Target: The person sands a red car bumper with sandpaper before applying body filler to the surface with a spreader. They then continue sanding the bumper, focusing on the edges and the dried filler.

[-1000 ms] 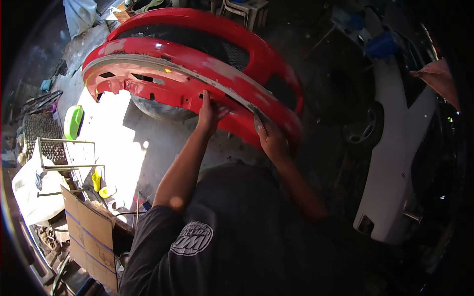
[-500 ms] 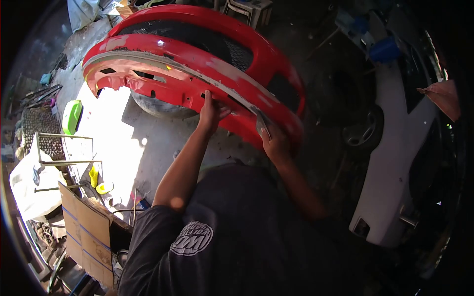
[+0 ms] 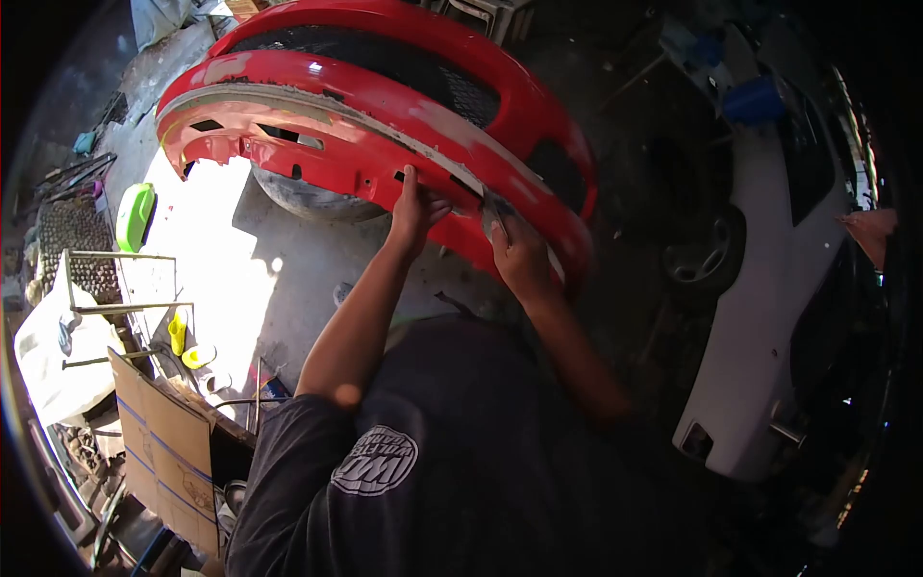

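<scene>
Nearest me, my left hand (image 3: 415, 210) is pressed against the lower lip of the red bumper (image 3: 385, 106), fingers curled over its edge to steady it. Just beside it, my right hand (image 3: 519, 252) is closed around a putty knife (image 3: 492, 213), the blade laid against the grey filler seam (image 3: 385, 130) that runs along the bumper's crease. The bumper sits upside-down-looking across a tyre (image 3: 308, 197) on the concrete floor (image 3: 288, 279), close in front of my chest.

As I judge it, the filler is already laid along most of that crease: the grey band reaches from the far left end right up to my blade, with dull patches on the upper face near the left corner and above the mesh grille (image 3: 385, 62). The stretch to the right of my knife, toward the dark end of the bumper, looks bare red, so that part seems left to do, and none of the grey appears sanded smooth or painted yet

Further off on the left lie a sheet of cardboard (image 3: 163, 452), a wire rack (image 3: 125, 288) and a green plastic container (image 3: 135, 216); to the right stands a white car (image 3: 769, 288) in shadow
</scene>
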Demonstrator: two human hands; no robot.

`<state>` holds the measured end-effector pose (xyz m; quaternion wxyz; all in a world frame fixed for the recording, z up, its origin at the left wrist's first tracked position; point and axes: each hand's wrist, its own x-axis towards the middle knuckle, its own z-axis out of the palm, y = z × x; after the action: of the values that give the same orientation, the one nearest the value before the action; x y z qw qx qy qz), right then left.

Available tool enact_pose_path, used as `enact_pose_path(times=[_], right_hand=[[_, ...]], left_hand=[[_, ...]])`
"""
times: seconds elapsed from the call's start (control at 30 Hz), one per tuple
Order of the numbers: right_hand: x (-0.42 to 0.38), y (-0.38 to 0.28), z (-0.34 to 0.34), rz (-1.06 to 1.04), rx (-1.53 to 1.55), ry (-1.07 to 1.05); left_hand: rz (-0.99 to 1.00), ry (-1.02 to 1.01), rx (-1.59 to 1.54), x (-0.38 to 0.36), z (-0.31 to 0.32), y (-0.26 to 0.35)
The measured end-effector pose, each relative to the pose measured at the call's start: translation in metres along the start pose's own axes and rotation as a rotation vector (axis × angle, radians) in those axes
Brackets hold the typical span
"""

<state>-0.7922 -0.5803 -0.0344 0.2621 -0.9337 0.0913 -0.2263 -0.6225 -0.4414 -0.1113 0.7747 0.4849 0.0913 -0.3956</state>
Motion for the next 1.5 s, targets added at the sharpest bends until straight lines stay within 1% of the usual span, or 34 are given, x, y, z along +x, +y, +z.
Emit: enact_pose_path(times=[0.07, 0.17, 0.2, 0.27, 0.33, 0.37, 0.47, 0.57, 0.67, 0.77, 0.87, 0.9, 0.97, 1.0, 1.07, 1.1, 1.13, 1.23, 1.33, 1.43, 1.47, 1.5], right_hand=[[-0.002, 0.004, -0.001, 0.052, -0.018, -0.019], [-0.012, 0.012, -0.008, -0.06, -0.032, 0.072], [-0.007, 0.015, -0.004, -0.075, -0.024, 0.067], [0.01, -0.005, -0.002, -0.081, -0.003, 0.056], [0.01, -0.002, 0.006, -0.02, -0.024, 0.007], [0.009, 0.0, 0.008, 0.009, -0.036, -0.017], [-0.001, 0.003, -0.01, -0.006, -0.029, -0.028], [0.014, -0.01, -0.009, -0.135, 0.019, 0.088], [0.031, -0.017, 0.004, 0.0, -0.012, -0.051], [0.022, -0.013, -0.007, 0.071, -0.078, -0.142], [0.011, -0.003, -0.01, -0.069, -0.013, -0.02], [0.013, -0.001, -0.003, -0.085, -0.019, -0.027], [0.04, -0.018, 0.011, -0.11, -0.03, -0.027], [0.052, -0.027, 0.014, -0.094, -0.023, -0.055], [0.072, -0.042, 0.024, -0.066, -0.002, -0.111], [0.07, -0.043, 0.023, -0.044, 0.009, -0.083], [0.06, -0.039, 0.019, -0.025, 0.015, -0.063], [0.029, -0.018, -0.001, 0.064, 0.057, -0.081], [0.008, -0.015, -0.014, 0.167, 0.145, -0.115], [-0.012, -0.011, -0.015, 0.263, 0.2, -0.163], [-0.016, -0.013, -0.015, 0.295, 0.21, -0.178], [-0.021, -0.015, -0.017, 0.41, 0.333, -0.205]], left_hand=[[0.011, 0.004, 0.002, 0.001, 0.001, 0.001], [0.038, 0.027, -0.003, -0.001, 0.007, 0.002], [0.042, 0.042, -0.013, -0.001, 0.008, 0.004], [0.031, 0.046, -0.015, -0.006, 0.003, 0.0], [0.034, 0.013, -0.009, -0.001, 0.002, 0.001], [0.041, 0.027, -0.008, -0.002, 0.002, 0.0], [0.044, 0.047, 0.003, -0.001, 0.006, 0.002], [0.022, 0.028, 0.007, -0.003, 0.003, 0.001], [0.037, 0.02, -0.004, -0.003, 0.004, -0.002], [0.054, 0.027, 0.002, 0.0, 0.005, -0.002], [0.063, 0.028, -0.012, 0.0, 0.005, 0.001], [0.056, 0.028, -0.017, -0.001, 0.006, 0.0], [0.035, 0.015, -0.01, 0.001, 0.003, -0.003], [0.028, 0.005, -0.005, 0.009, -0.001, -0.009], [0.008, 0.017, -0.033, 0.003, 0.001, 0.002], [-0.004, 0.037, -0.072, -0.002, 0.004, 0.004], [-0.018, 0.058, -0.119, -0.007, 0.008, 0.009], [-0.063, -0.017, -0.124, -0.005, 0.001, 0.012], [0.026, -0.04, -0.13, -0.012, -0.006, 0.006], [0.226, 0.144, 0.29, -0.039, -0.007, -0.014], [0.273, 0.03, 0.4, -0.057, -0.003, -0.01], [0.299, -0.07, 0.367, -0.072, 0.004, -0.005]])
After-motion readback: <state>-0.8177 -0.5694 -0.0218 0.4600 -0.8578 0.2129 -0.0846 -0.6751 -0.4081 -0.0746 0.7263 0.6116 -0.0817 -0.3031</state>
